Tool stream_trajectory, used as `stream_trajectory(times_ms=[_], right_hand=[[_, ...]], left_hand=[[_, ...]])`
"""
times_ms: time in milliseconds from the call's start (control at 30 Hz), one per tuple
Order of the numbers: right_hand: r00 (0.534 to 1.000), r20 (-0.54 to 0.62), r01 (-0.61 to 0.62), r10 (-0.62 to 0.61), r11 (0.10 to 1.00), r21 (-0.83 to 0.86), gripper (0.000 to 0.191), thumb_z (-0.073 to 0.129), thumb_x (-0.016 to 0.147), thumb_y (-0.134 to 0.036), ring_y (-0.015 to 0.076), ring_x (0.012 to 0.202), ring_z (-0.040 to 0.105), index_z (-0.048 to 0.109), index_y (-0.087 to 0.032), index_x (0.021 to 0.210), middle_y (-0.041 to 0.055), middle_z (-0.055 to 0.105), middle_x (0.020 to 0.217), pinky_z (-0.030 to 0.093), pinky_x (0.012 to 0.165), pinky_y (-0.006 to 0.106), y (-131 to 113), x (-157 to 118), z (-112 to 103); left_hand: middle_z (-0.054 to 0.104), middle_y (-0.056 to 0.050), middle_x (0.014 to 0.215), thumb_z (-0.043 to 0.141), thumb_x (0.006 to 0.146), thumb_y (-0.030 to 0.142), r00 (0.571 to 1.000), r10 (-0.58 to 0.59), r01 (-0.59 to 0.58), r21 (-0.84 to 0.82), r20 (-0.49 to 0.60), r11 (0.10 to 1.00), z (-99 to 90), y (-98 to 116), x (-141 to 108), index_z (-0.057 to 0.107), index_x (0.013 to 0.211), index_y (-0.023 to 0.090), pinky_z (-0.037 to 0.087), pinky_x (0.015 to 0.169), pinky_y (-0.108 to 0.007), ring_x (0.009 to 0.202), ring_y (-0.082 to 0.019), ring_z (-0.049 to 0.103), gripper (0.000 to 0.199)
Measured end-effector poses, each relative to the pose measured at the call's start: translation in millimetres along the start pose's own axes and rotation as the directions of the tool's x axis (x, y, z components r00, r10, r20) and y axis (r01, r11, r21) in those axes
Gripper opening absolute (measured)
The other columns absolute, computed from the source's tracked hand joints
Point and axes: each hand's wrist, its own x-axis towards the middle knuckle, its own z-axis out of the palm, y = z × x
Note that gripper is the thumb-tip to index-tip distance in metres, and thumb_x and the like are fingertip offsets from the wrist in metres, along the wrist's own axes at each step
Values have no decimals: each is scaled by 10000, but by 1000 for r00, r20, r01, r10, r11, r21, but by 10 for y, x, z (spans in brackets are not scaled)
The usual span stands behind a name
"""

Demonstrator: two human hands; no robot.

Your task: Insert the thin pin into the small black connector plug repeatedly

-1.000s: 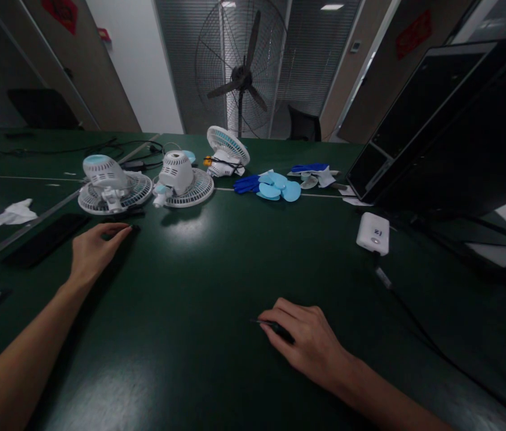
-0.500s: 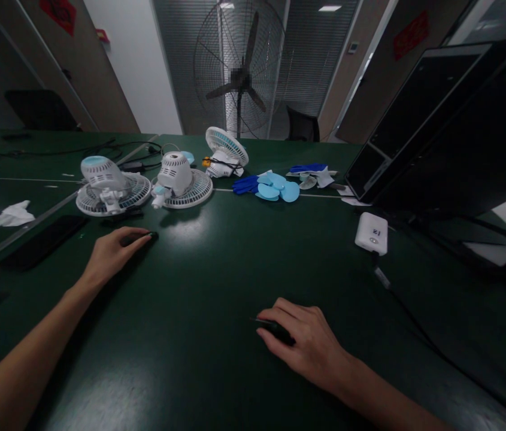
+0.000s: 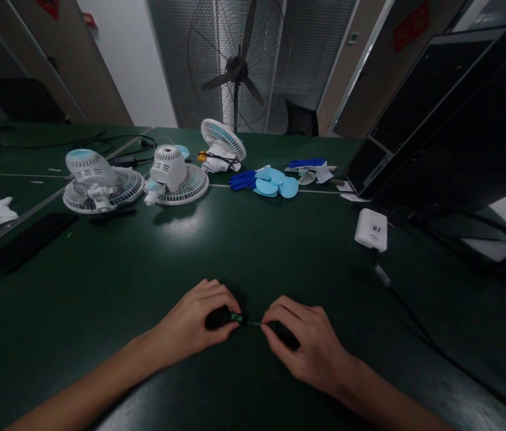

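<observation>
My left hand is closed in a pinch around a small dark piece with a green marked part. Its exact kind cannot be made out. Facing it, my right hand grips a screwdriver; the thin metal shaft points left and the dark handle is mostly hidden in the fingers. The shaft's tip is at or very near the end of the small dark piece; whether they touch is unclear. Both hands are low over the dark green table.
Two fan heads lie grille-down at back left, with another small fan behind. Near them are light-blue fan blades and blue gloves. At right are a white power bank with a cable and a large black monitor.
My left hand has come from the far left, beside the fans, to the front middle, bringing the small dark piece to the screwdriver tip. My right hand has hardly moved.
</observation>
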Motion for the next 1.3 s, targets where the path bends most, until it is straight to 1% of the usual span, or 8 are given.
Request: stream_trajectory(times_ms=[200, 433, 600, 800, 967, 1000, 1067, 1300], right_hand=[[1000, 7, -3, 3, 1000, -22, 107, 586, 1004, -210, 154, 787, 688, 692, -228, 1014, 15, 716, 947, 456, 661, 277, 11, 11, 18], [1000, 27, 4, -3, 998, -63, 138, 571, 1022, -216, 154, 804, 688, 707, -241, 1034, 14, 710, 970, 452, 660, 275, 27, 15, 56], [999, 50, -13, 16, 999, -53, 130, 583, 1023, -210, 159, 806, 683, 705, -245, 1046, 6, 709, 980, 444, 662, 281, 20, 19, 75], [999, 44, -17, 19, 999, -51, 133, 569, 1031, -208, 162, 783, 685, 699, -227, 1007, 12, 706, 946, 431, 651, 281, 9, 46, 92], [994, 44, -103, 101, 993, 57, 125, 561, 1050, -236, 156, 772, 680, 665, -227, 980, 4, 696, 935, 441, 686, 284, -73, 88, 146], [995, 56, -90, 86, 994, 69, 121, 561, 1050, -240, 156, 774, 679, 663, -232, 986, 3, 695, 940, 436, 677, 284, -90, 90, 159], [996, 67, -65, 61, 996, 63, 120, 555, 1052, -246, 165, 791, 681, 661, -232, 996, 8, 691, 948, 434, 676, 290, -111, 86, 174], [995, 47, -89, 89, 996, 13, 117, 568, 1037, -225, 171, 772, 686, 673, -229, 986, 10, 692, 953, 423, 655, 305, -101, 55, 148]], left_hand=[[725, -13, 1052, 708, 933, 277, 1000, -4, 4, 15, -1, 1000, -13, 9, 14, 671, 1069, 261, 409, 943, -383, 982, -211, 654, 142], [722, -6, 1091, 674, 1002, 359, 1000, 7, -8, 30, 26, 1000, 3, 17, 31, 677, 1109, 274, 376, 938, -372, 1017, -208, 635, 137], [725, -9, 1077, 670, 1007, 359, 1000, 13, -14, 14, 28, 1000, 31, 28, 33, 681, 1091, 260, 368, 919, -362, 1006, -207, 631, 130], [717, -2, 1085, 669, 1010, 359, 999, -9, 10, -9, 47, 1000, 33, 12, 31, 682, 1089, 262, 342, 968, -369, 1031, -201, 631, 126], [715, -6, 1070, 689, 995, 353, 999, -16, 17, -21, 51, 1000, 17, 27, 52, 677, 1075, 250, 340, 961, -370, 1014, -204, 632, 131], [715, -7, 1070, 693, 991, 348, 999, -17, 18, -23, 49, 1000, 16, 31, 50, 676, 1078, 249, 340, 961, -371, 1016, -206, 633, 133], [714, -7, 1070, 697, 988, 340, 999, -14, 15, -29, 48, 999, 18, 32, 39, 677, 1088, 252, 341, 960, -370, 1015, -207, 633, 135], [716, -2, 1056, 699, 985, 375, 999, -10, 11, -34, 39, 999, 51, -25, 22, 674, 1042, 247, 344, 952, -365, 1006, -199, 630, 142]])
